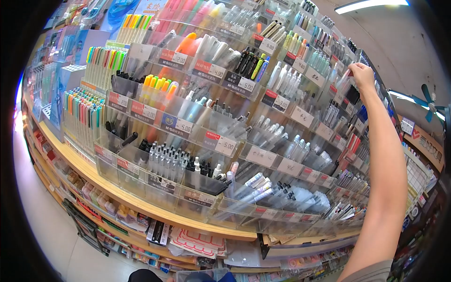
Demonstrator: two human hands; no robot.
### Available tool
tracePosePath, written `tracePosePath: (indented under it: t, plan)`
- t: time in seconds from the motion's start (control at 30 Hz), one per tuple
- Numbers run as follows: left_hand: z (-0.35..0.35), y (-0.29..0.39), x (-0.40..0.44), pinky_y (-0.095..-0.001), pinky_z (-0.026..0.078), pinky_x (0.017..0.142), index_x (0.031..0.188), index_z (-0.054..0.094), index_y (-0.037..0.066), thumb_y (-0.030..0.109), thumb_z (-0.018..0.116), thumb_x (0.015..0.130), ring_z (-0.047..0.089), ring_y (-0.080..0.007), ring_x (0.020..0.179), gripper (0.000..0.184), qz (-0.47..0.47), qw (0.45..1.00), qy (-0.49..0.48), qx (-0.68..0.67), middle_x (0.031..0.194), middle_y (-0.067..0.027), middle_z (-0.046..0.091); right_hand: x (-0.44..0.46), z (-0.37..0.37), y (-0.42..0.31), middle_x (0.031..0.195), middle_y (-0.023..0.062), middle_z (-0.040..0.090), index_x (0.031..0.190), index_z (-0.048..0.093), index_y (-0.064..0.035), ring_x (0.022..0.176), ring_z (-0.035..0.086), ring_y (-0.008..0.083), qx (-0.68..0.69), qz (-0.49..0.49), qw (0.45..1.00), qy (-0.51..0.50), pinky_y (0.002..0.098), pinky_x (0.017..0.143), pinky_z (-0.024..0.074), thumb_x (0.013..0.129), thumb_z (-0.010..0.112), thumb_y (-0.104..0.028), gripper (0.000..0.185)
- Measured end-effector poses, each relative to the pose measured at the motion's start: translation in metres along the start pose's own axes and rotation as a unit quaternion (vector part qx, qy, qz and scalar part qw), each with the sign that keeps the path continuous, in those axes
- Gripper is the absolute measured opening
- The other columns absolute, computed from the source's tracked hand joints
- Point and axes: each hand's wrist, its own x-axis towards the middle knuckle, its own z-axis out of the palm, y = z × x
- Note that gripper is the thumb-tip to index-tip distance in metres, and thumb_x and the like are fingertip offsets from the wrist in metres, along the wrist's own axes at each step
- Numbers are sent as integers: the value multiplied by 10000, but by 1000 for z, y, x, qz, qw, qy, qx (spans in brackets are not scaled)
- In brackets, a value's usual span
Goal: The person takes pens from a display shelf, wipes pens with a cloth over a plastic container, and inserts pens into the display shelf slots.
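My right hand (361, 75) reaches up to a high tier of the pen display at the right. Its thumb and fingers are pinched together on what looks like a pale pen (346, 74), partly hidden by the fingers. Close below the hand are slots of dark pens (353, 95), and clear-barrelled pens (319, 61) stand to its left. My left hand is out of view.
Clear acrylic tiers (188, 127) of pens and price tags rise from a wooden shelf edge (141, 199). Lower shelves hold packets (197, 242). A folded black metal frame (87, 228) stands on the floor at left. A ceiling fan (428, 101) hangs at right.
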Motion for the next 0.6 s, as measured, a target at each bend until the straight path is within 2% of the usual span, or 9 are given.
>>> tracePosePath:
  t: [0.07, 0.17, 0.27, 0.4, 0.5, 0.6]
  plan:
    - [1, -2, -1, -374, 441, 568, 912, 511, -27, 206, 526, 769, 568, -302, 638, 274, -2, 1000, -3, 4, 689, -187, 562, -7, -2, -2, 682, 96, 638, 713, 655, -20, 637, 592, 163, -82, -37, 996, -16, 289, 603, 439, 679, 564, -220, 222]
    - [4, -11, 3, -371, 441, 569, 916, 511, -26, 202, 525, 768, 567, -297, 636, 273, 0, 1000, -4, 6, 690, -185, 563, -9, 7, 0, 707, 97, 647, 772, 667, -35, 668, 607, 184, -141, -73, 987, -37, 298, 641, 451, 686, 564, -257, 260]
    - [3, -5, 0, -370, 440, 570, 920, 512, -25, 190, 524, 764, 567, -293, 636, 266, 21, 1000, 14, 6, 693, -184, 564, -4, 18, 5, 706, 91, 650, 804, 670, -43, 678, 607, 186, -70, -161, 984, -31, 298, 642, 450, 703, 574, -237, 239]
    - [2, -3, -3, -370, 440, 564, 915, 516, -26, 173, 523, 763, 560, -288, 620, 251, 24, 1000, 13, 5, 682, -176, 564, -11, 18, -11, 733, 88, 648, 829, 671, -40, 670, 592, 175, -67, -60, 988, -127, 295, 632, 441, 740, 595, -170, 174]
    - [3, -9, -1, -363, 439, 553, 900, 522, -30, 167, 525, 766, 554, -273, 597, 237, 31, 999, 17, -1, 664, -165, 561, -12, 17, -16, 759, 100, 644, 830, 664, -35, 685, 583, 159, -80, -10, 995, -63, 286, 641, 433, 758, 603, -185, 178]
    - [4, -11, -2, -355, 438, 540, 892, 528, -34, 167, 527, 769, 552, -252, 581, 235, 7, 1000, 10, -18, 651, -158, 560, -6, 17, -8, 770, 98, 649, 831, 661, -59, 714, 601, 179, -54, -8, 996, 67, 300, 663, 443, 775, 604, -228, 188]
